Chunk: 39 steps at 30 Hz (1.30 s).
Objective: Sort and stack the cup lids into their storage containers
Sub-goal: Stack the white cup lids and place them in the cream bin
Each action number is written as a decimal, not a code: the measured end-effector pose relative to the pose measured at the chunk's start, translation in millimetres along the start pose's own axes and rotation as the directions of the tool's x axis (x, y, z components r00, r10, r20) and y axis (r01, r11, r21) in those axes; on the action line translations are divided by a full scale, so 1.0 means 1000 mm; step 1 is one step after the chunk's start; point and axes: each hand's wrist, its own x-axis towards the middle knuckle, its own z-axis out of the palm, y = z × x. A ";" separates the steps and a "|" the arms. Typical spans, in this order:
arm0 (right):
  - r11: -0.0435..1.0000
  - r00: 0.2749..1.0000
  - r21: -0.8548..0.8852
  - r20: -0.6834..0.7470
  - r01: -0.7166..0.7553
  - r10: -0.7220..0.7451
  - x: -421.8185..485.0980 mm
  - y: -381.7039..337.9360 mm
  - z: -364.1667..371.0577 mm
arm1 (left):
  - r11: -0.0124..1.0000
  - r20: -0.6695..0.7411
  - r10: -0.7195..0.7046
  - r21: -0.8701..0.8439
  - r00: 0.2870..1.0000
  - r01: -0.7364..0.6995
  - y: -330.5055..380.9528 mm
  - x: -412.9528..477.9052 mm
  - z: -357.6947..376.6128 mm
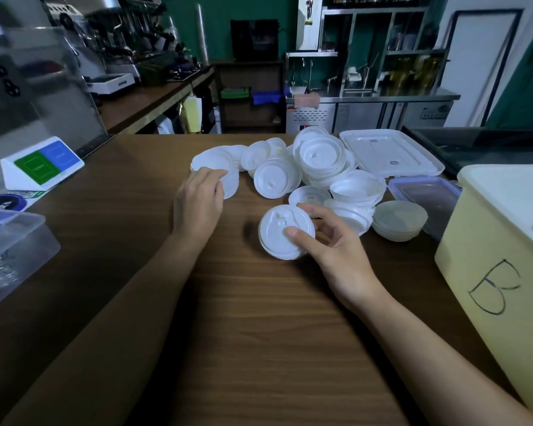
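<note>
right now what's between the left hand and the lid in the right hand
Nothing but bare table. The head view shows that stretch clear between the left hand and the lid the right hand holds.

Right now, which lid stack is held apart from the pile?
The white sip-lid stack nearest the camera, pinched in the right hand, sitting apart from the pile. The lids the left hand touches lie at the pile's left edge.

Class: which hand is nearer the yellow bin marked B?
Right. The right hand, holding a lid, is left of the bin; the left hand is farther left, at the left edge of the lid pile.
</note>
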 end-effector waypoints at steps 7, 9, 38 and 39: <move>1.000 1.000 0.020 -0.001 -0.012 0.012 -0.001 -0.003 0.001 | 0.997 0.054 0.080 -0.027 0.995 -0.078 0.020 -0.026 -0.022; 1.000 1.000 0.020 0.003 -0.017 0.017 -0.002 -0.004 0.002 | 0.997 0.086 0.066 -0.035 0.994 -0.063 0.025 -0.034 -0.028; 0.999 0.999 -0.013 -0.039 0.036 -0.036 0.001 -0.002 0.000 | 0.269 0.414 -0.446 -0.784 0.794 0.560 0.072 -0.040 -0.086; 0.999 0.999 -0.005 -0.038 0.036 -0.036 0.000 -0.003 -0.001 | 0.237 0.432 -0.433 -0.793 0.791 0.562 0.072 -0.039 -0.087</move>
